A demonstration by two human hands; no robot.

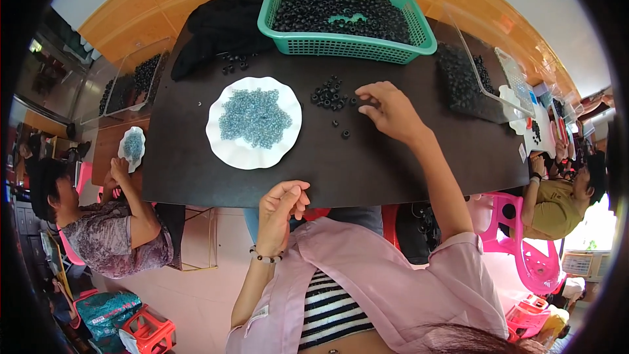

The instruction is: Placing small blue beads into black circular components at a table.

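My right hand (391,110) hovers at the right edge of a small pile of black, round, hollow pieces (327,95). Its thumb and forefinger are apart, and one black piece lies by the fingertips. Two more black pieces lie loose just in front of the pile. Near the table's front edge, my left hand (282,208) is closed, thumb pressed against curled fingers; whatever it may hold is too small or hidden. Between the hands and to the left sits a white scalloped plate (219,151) heaped with small clear-blue beads (254,118).
At the back stands a green plastic basket (347,48) full of black pieces. A black cloth (219,26) lies left of it, with several loose pieces in front. A clear bin (472,85) is at the right. Co-workers sit left (111,223) and right (563,200).
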